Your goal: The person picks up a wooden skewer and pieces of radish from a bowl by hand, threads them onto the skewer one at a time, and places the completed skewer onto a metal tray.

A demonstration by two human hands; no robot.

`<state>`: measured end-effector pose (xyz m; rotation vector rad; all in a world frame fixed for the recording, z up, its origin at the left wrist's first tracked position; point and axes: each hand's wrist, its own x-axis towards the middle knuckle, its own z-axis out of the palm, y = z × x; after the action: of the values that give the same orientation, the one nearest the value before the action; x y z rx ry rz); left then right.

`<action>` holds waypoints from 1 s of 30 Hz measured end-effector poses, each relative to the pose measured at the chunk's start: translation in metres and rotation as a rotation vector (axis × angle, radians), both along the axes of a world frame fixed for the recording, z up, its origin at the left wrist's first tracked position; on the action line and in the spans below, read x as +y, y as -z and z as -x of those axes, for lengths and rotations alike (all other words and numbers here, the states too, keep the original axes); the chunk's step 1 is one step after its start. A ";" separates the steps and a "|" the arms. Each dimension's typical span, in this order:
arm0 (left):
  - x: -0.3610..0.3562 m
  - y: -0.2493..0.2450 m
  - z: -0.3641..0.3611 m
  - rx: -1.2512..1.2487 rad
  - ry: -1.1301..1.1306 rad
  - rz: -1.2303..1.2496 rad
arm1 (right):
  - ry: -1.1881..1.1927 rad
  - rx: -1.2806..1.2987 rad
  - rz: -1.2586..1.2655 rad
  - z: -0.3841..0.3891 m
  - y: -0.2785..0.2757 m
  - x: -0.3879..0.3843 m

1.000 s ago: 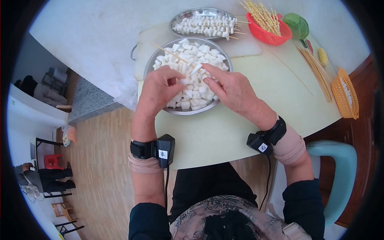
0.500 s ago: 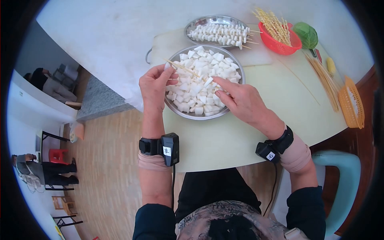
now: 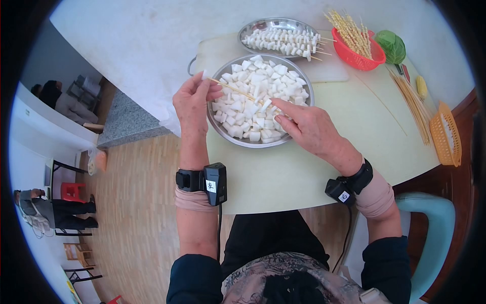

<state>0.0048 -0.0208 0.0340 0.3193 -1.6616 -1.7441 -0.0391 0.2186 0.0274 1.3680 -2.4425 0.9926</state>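
Observation:
Over the round metal bowl (image 3: 310, 96) heaped with white cut chunks (image 3: 243, 114), both my hands are at work on one thin wooden skewer (image 3: 235, 90). My left hand (image 3: 192, 101) pinches a single white chunk (image 3: 205, 75) between thumb and fingertips, right at the skewer's upper left end. Closed round the skewer's other end is my right hand (image 3: 314, 131), its index finger stretched along it. One white piece (image 3: 266, 105) sits just before the right fingertips, overlapping the skewer in this view.
Behind the bowl, an oval metal tray (image 3: 248, 24) of filled skewers rests on a white cutting board (image 3: 217, 48). To the right are a red basket (image 3: 357, 60) of yellowish sticks, a cabbage (image 3: 390, 46), loose skewers (image 3: 412, 104), a corn cob (image 3: 421, 87) and an orange basket (image 3: 445, 134).
My left hand has moved slightly up and left, bringing the white chunk to the skewer's tip. My right hand stays nearly in place.

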 end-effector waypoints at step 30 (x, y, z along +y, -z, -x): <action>0.006 0.000 0.002 0.068 -0.180 0.283 | 0.002 0.065 0.033 -0.002 0.003 -0.001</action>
<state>0.0024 -0.0148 0.0343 0.2648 -1.7450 -1.3543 -0.0371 0.2174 0.0247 1.3656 -2.3692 0.9684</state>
